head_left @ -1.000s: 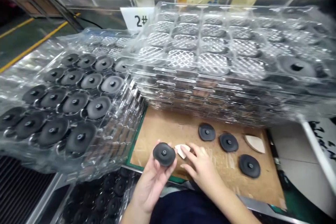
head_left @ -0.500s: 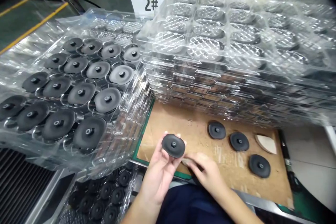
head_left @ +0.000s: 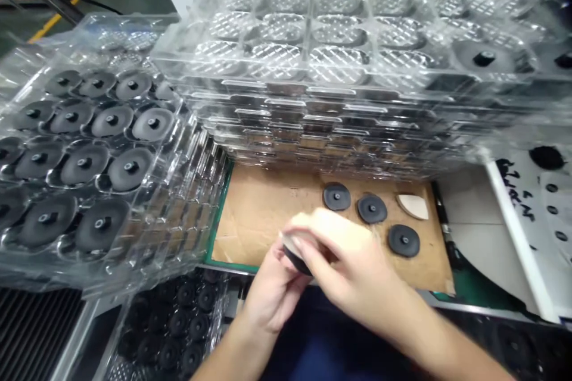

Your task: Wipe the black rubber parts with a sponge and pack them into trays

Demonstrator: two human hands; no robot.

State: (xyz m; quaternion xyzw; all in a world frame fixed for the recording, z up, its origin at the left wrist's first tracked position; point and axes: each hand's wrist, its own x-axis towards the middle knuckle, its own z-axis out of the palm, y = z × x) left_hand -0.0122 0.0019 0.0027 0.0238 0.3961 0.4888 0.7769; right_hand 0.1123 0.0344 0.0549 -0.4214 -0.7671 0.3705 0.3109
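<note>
My left hand (head_left: 272, 289) grips a black round disc (head_left: 295, 262) low in the middle, just in front of the brown board (head_left: 254, 214). My right hand (head_left: 353, 268) lies over the disc, fingers pressed on a small pale piece (head_left: 292, 243) held against its top; the hand is blurred by motion. Three more black discs (head_left: 336, 196) (head_left: 372, 208) (head_left: 403, 240) rest on the board, with a pale wedge-shaped piece (head_left: 413, 205) beside them.
A clear plastic tray (head_left: 187, 149) filled with black discs sits at the left. A tall stack of clear trays (head_left: 339, 125) rises behind the board, its top tray mostly bare pockets. Below the left tray lies a bin of more discs (head_left: 179, 327). A white surface (head_left: 522, 208) is at right.
My right hand picked the pale piece off the board and brought it over the disc in my left hand. The view shifted right and down.
</note>
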